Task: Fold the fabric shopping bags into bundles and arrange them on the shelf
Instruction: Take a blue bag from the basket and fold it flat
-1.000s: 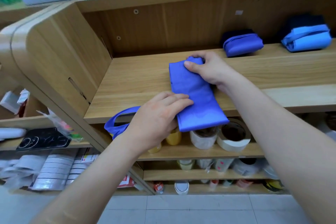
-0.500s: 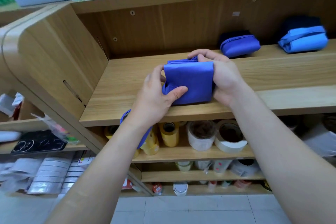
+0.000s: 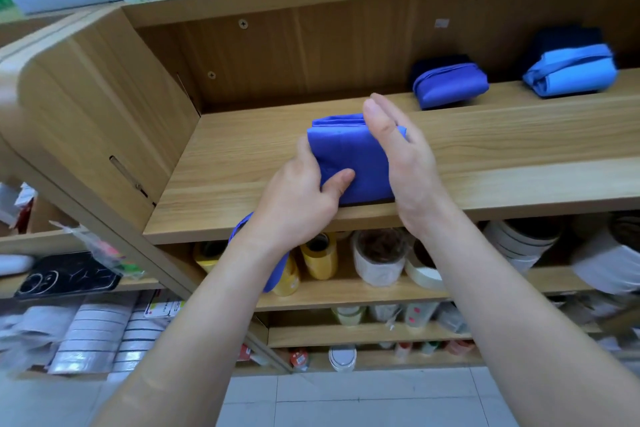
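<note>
**Folded bag held between two hands on the shelf**

A folded blue-purple bag (image 3: 346,156) sits in the middle of the frame, on the wide wooden shelf (image 3: 485,156), close to its front edge. The left hand (image 3: 298,204) grips the bag's left side. Its thumb lies on top of the cloth and its fingers curl around the edge. The right hand (image 3: 405,163) is flat, with its fingers straight and together. It stands on its edge and touches the bag's right side. So the bag lies right between the two hands.

A blue strap (image 3: 277,272) hangs down under the left wrist, over the front of the shelf.

Two done bundles sit at the back of the same shelf, in the upper right of the frame. One is a purple bundle (image 3: 450,83). The other is a light blue bundle (image 3: 571,71), further right. They are well apart from the hands.

Tape rolls (image 3: 320,255) stand on the next shelf down.
</note>
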